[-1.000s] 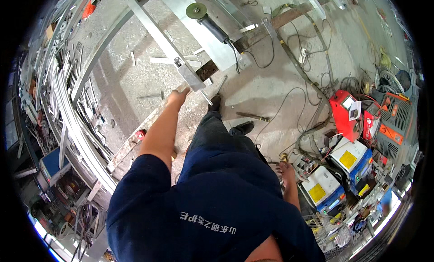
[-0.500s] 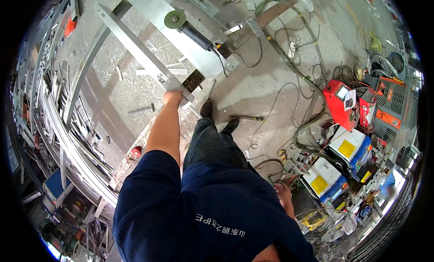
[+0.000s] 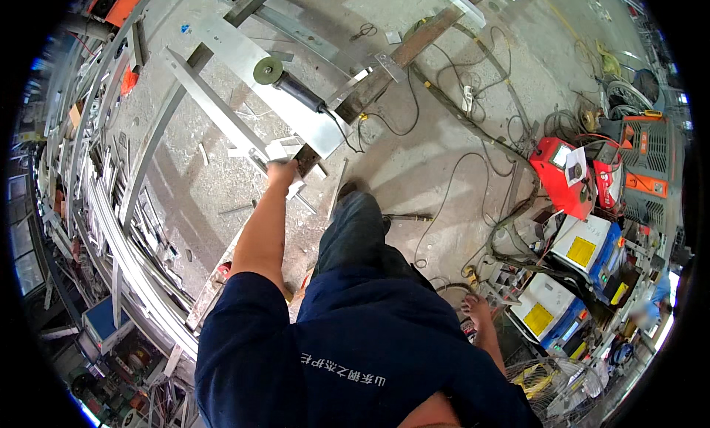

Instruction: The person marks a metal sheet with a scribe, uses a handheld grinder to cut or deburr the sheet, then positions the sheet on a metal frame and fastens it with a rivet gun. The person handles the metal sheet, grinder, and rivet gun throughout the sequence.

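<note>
Head | hands (image 3: 281, 174) apart | left grips bar (image 3: 218, 106) end | open floor (image 3: 410, 173) rightward

On the right, a red machine (image 3: 568, 196) stands near a grey machine with orange panels (image 3: 645, 142); two white-and-blue boxes (image 3: 543, 291) bear yellow patches; a thick dark hose (image 3: 467, 120) crosses the concrete floor (image 3: 466, 199); at left lie long pale metal strips (image 3: 137, 262), a blue-faced box (image 3: 106, 315) near them.

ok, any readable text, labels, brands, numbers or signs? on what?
Dark blue shirt: a row of white lettering; I won't copy it out.
Red machine: pale panel, too small to read.
White-and-blue machines: yellow labels, any print too small to read.
</note>
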Action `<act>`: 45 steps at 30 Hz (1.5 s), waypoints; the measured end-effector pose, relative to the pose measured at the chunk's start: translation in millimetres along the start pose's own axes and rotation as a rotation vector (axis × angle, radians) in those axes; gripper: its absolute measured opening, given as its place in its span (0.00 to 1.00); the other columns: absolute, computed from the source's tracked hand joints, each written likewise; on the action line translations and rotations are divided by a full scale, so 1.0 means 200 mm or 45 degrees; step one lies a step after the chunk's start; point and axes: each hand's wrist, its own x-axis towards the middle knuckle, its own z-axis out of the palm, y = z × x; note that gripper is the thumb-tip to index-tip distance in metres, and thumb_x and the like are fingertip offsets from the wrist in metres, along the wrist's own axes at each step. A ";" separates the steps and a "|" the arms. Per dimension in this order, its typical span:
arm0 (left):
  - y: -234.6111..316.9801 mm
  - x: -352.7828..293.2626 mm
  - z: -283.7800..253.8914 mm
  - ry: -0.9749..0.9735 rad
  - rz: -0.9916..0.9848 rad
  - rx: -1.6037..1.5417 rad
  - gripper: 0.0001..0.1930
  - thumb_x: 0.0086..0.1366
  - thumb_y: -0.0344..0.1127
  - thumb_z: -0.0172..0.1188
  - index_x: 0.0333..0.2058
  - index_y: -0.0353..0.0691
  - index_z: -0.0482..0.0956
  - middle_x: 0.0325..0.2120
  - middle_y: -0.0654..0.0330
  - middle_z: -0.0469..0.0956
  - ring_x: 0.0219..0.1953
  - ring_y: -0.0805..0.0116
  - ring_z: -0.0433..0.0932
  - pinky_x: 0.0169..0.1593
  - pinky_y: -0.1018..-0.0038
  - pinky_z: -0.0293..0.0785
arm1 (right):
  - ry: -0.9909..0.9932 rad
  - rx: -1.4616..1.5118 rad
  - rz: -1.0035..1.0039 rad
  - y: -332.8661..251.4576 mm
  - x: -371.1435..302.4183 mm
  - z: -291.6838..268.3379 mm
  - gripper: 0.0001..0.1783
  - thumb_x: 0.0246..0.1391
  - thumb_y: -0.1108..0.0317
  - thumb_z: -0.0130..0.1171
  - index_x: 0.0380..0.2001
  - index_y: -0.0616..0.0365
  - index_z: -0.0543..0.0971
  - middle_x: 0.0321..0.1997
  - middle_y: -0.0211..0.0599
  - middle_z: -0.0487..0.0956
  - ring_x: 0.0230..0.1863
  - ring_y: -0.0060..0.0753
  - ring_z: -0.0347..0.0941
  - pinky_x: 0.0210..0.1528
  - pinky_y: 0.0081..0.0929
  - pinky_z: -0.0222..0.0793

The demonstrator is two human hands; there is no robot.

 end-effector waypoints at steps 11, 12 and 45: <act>0.34 0.20 0.54 0.138 -0.319 0.420 0.42 0.53 0.55 0.67 0.54 0.24 0.66 0.59 0.37 0.67 0.58 0.48 0.72 0.59 0.59 0.69 | 0.082 0.364 0.488 -0.56 -0.05 -0.03 0.19 0.61 0.64 0.58 0.50 0.64 0.74 0.42 0.42 0.80 0.36 0.35 0.78 0.35 0.32 0.75; 0.34 0.19 0.55 0.227 -0.098 0.534 0.38 0.55 0.54 0.66 0.53 0.25 0.69 0.55 0.37 0.71 0.55 0.48 0.74 0.56 0.58 0.71 | 0.076 0.501 0.440 -0.56 -0.02 -0.03 0.19 0.61 0.63 0.59 0.49 0.64 0.74 0.42 0.42 0.80 0.35 0.34 0.78 0.34 0.31 0.75; 1.15 -0.09 0.99 -1.219 0.877 1.093 0.18 0.58 0.43 0.53 0.34 0.31 0.81 0.33 0.40 0.80 0.40 0.42 0.80 0.45 0.55 0.75 | 0.162 0.437 0.555 -1.09 0.10 0.27 0.18 0.62 0.65 0.58 0.51 0.65 0.74 0.39 0.41 0.82 0.36 0.34 0.79 0.39 0.31 0.77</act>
